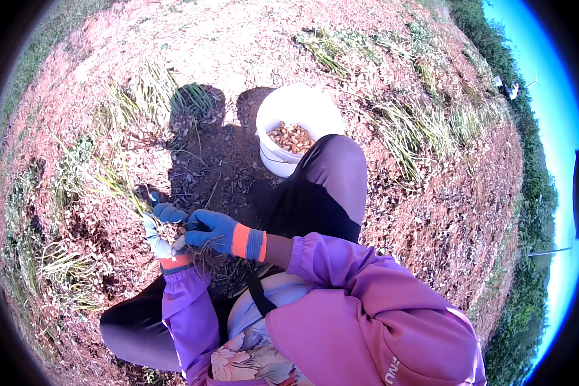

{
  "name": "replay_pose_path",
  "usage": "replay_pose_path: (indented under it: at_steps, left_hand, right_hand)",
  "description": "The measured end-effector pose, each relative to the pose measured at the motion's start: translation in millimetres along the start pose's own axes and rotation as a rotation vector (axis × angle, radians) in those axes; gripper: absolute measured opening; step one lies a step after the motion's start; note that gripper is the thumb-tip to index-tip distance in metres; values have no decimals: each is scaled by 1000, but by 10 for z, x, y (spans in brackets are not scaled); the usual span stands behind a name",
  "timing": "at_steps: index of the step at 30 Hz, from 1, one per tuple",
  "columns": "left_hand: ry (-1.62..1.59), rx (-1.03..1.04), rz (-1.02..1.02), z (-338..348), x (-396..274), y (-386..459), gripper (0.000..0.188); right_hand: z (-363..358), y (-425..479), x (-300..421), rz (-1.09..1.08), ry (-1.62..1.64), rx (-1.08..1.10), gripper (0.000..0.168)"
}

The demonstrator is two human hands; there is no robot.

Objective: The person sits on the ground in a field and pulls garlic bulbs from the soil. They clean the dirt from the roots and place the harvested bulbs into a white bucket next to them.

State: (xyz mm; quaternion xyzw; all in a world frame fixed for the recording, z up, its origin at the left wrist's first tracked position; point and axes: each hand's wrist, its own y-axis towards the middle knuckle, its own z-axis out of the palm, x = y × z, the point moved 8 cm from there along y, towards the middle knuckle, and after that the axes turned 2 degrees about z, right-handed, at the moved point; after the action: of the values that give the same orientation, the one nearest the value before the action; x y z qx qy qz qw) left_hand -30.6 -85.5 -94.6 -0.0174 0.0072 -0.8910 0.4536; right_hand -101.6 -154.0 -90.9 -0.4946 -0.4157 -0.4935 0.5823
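Note:
My left hand (163,219), in a blue work glove with an orange cuff, is closed around the stems of a bunch of pulled peanut plants (120,190). The leafless green stalks point away to the upper left. At the root end, several pale pods (177,241) and tangled roots (205,258) hang toward my lap. My right hand (211,232), gloved the same way, has its fingers curled at those pods, close against my left hand. Its fingertips are partly hidden. Beyond my raised knee stands a white bucket (276,164) with loose peanuts (292,137) in the bottom.
Cut or pulled plants lie in heaps to the left (70,265), ahead (149,96) and right (410,130). Dry reddish soil (453,217) strewn with leaf litter surrounds me. My bent knee (340,159) overlaps the bucket's near side. Trees line the field's right edge.

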Motion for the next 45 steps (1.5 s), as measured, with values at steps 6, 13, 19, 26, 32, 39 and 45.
replay_pose_path:
  at_steps: [6,13,19,26,32,39,45]
  left_hand:
    - [252,-103,82,-67,29,3,23]
    - [399,-181,110,74,219,-45,29]
    - [168,100,-107,-3,37,68,28]
    - [366,-154,100,56,258,-5,20]
    - [690,-203,128,-312,124,67,27]
    - [819,-374,191,-374,27,8,38]
    - [824,-330,262,-411,-41,27,41]
  right_hand:
    - [-60,26,-80,-31,41,29,26]
    - [-175,-52,124,-241,-143,14,24]
    - [-224,-278,264,14,-439,99,20]
    - [-530,-248,329,-323,-187,-239,22]
    - [-252,-261,295,-324,-435,-182,33]
    - [-216,-365,393,-306,-539,-299,28]
    - [-185,-336,382,-185,-635,-243,26]
